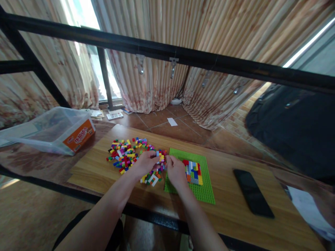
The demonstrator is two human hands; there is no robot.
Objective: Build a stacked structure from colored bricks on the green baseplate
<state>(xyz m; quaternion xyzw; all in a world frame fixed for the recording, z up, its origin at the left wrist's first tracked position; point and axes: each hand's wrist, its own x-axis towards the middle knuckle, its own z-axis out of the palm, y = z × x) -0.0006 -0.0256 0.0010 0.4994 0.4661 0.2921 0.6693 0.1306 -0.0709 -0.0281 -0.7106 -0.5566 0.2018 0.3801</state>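
Observation:
My left hand (147, 163) is closed with thumb and fingers round a small stack of building bricks (160, 157) in light blue, yellow and pink. Just to its right, my right hand (176, 171) pinches its fingertips together beside the stack; what they hold, if anything, is hidden. Under and behind my left hand spreads a loose pile of coloured building bricks (125, 161). A green baseplate (207, 188) lies partly beneath my right hand. On it sits a flat multicoloured block of joined bricks (195, 173), its left side partly covered by that hand.
Across the wooden board (222, 212) to the right lies a black phone (253, 193), with white paper (310, 211) beyond it. A clear plastic bin (52, 134) with an orange label stands at the left. A black metal rail (157, 48) crosses in front of the curtains (162, 87).

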